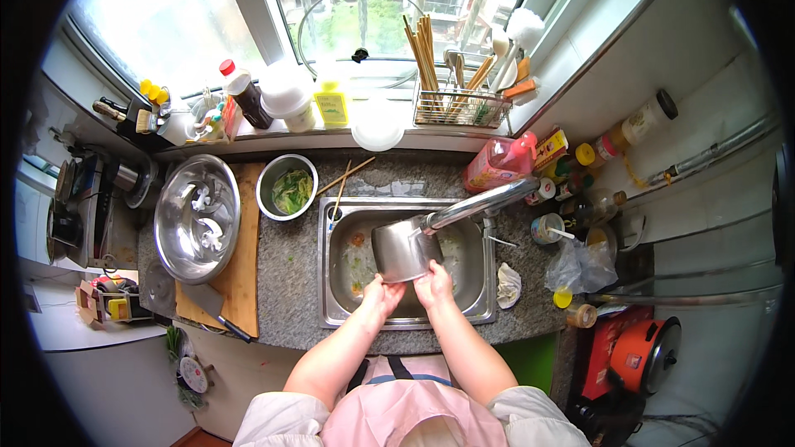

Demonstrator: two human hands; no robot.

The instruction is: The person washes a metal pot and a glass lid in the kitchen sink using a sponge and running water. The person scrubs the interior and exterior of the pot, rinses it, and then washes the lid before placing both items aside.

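Note:
Over the sink [326, 261], a stainless steel pot or deep bowl [400, 254] is tilted on its side below the faucet's metal spout [478, 202]. My left hand [383, 297] supports its near edge from the left. The fingers of my right hand [433, 285] grip the same edge farther right. The pot hides part of the sink basin. Orange and green food scraps [358, 261] lie wet on the basin floor. I cannot tell whether water runs from the spout.
Left of the sink stand a metal bowl of greens [287, 189], a large steel basin [197, 217], a cutting board [247, 248] and a cleaver [205, 299]. Chopsticks [345, 177] lie behind. On the right are a pink pump bottle [500, 161] and a white cloth [508, 285].

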